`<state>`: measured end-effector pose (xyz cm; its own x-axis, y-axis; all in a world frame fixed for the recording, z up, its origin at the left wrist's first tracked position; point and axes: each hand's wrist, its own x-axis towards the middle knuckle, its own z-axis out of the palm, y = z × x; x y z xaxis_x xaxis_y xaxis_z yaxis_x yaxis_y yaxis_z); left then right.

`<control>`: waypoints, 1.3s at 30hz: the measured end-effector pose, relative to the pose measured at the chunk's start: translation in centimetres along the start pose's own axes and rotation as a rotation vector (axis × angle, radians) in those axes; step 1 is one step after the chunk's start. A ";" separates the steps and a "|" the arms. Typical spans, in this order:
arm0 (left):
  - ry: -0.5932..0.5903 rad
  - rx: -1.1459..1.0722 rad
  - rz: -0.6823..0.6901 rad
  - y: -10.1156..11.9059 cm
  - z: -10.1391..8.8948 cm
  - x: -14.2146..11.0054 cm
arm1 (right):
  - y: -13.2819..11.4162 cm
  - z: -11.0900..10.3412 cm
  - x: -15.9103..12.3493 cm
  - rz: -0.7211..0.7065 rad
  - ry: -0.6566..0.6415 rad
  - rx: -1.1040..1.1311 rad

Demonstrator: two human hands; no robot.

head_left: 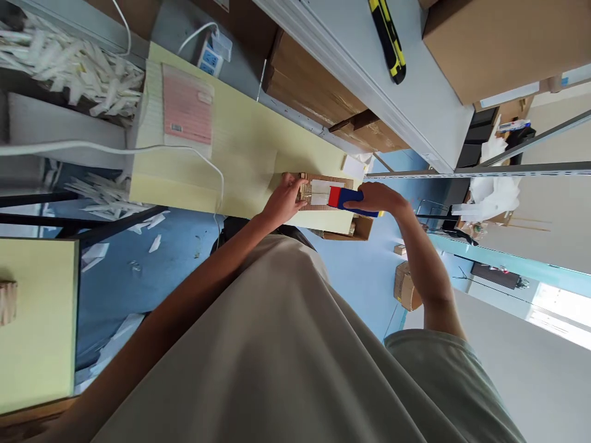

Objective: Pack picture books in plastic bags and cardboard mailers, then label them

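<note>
Evidently steadied near table's (249, 138) front right corner.
Pinching box's (319, 192) left end with left hand (282, 202), likely against sliding; gripping tool (343, 195) in right hand (379, 196), apparently for control.

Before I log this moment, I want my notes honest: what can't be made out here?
All in the head view:
- Writing on the small box's white label: too small, partly behind the blue-and-red tool.
- Right hand's palm side: hidden by its back.
- Small print on the pink sheet: too small and blurred.
- Full extent of the large carton: cut off by the top and right edges.
</note>
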<state>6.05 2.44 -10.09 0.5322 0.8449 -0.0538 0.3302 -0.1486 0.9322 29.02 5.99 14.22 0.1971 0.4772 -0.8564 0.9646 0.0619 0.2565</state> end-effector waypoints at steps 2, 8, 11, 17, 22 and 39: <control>0.026 0.009 -0.012 0.0 0.0 -0.1 | 0.6 0.8 1.9 -0.017 0.009 0.005; 0.143 -0.074 -0.155 0.5 0.7 -1.4 | 2.1 2.2 5.7 -0.158 0.000 0.081; 0.287 -0.176 -0.303 1.4 2.1 -2.0 | 2.7 2.3 6.0 -0.209 0.022 0.085; 0.500 -0.091 -0.501 4.2 5.7 -1.0 | 3.3 2.5 6.5 -0.284 0.077 0.102; 0.555 0.155 -0.577 5.9 7.0 0.3 | 3.1 3.4 7.2 -0.324 0.155 0.186; 0.537 0.431 -0.647 6.8 3.5 2.6 | 19.4 8.3 3.2 -0.389 -0.071 0.444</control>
<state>12.43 1.80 -5.12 -0.2498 0.9375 -0.2421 0.7527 0.3453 0.5606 49.86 1.48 12.73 -0.1887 0.4327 -0.8816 0.9464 -0.1595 -0.2808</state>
